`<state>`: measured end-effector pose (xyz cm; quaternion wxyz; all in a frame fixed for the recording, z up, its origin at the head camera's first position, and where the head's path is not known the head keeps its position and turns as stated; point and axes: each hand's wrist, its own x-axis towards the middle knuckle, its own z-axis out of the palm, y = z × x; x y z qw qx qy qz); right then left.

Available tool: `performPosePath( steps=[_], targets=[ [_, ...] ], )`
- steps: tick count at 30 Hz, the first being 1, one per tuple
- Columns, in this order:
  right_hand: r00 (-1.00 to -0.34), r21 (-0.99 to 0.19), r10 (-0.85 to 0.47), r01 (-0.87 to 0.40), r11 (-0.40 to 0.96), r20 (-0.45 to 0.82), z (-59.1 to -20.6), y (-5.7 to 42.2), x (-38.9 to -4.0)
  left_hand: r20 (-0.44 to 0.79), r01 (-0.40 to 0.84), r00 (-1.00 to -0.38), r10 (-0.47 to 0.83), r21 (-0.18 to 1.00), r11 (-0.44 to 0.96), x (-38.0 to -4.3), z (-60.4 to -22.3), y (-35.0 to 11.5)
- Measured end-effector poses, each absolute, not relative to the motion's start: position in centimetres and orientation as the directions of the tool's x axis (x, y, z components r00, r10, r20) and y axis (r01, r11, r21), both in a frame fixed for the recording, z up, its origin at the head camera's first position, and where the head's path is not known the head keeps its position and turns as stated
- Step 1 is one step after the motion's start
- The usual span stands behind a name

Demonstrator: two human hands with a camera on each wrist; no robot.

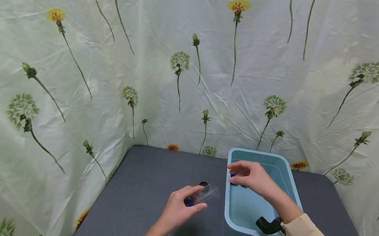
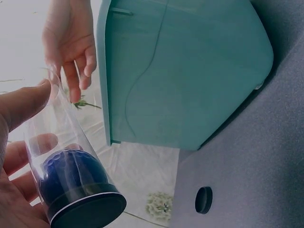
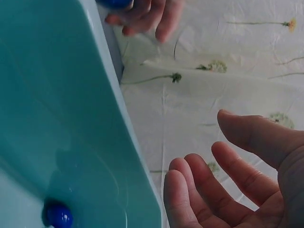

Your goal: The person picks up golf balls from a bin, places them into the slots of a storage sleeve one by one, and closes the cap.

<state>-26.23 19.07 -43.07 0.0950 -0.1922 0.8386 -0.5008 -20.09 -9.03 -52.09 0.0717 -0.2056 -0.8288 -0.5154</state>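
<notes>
My left hand (image 1: 178, 204) holds a clear plastic tube (image 2: 64, 123) between thumb and fingers, above the table. A dimpled blue ball (image 2: 73, 173), like a golf ball, sits inside at the end closed by a black cap (image 2: 89, 209). My right hand (image 1: 252, 177) is over the left rim of the light blue bin (image 1: 244, 230); in the right wrist view its fingers are loosely bent with nothing between them. Inside the bin, another blue ball (image 3: 59, 216) lies on the floor, partly hidden by the right hand in the head view.
A loose black cap (image 2: 204, 199) lies on the dark grey table (image 1: 139, 193), beyond the left hand and left of the bin. A white curtain (image 1: 200, 53) printed with dandelions hangs behind the table and along its sides.
</notes>
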Motion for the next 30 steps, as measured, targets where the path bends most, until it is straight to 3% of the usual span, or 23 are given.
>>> performPosePath(
  steps=[15,30],
  targets=[
    [-0.961,-0.788,-0.276,-0.158,0.595,-0.016,-44.8,21.0,-30.6,0.314,0.4,-0.91,0.271,0.837,0.373,-20.2,-52.3,-9.0],
    [-0.962,-0.672,-0.24,-0.093,0.735,-0.129,-49.8,22.7,-34.2,0.306,0.383,-0.918,0.253,0.85,0.362,-20.3,-52.3,-9.2]
  ],
)
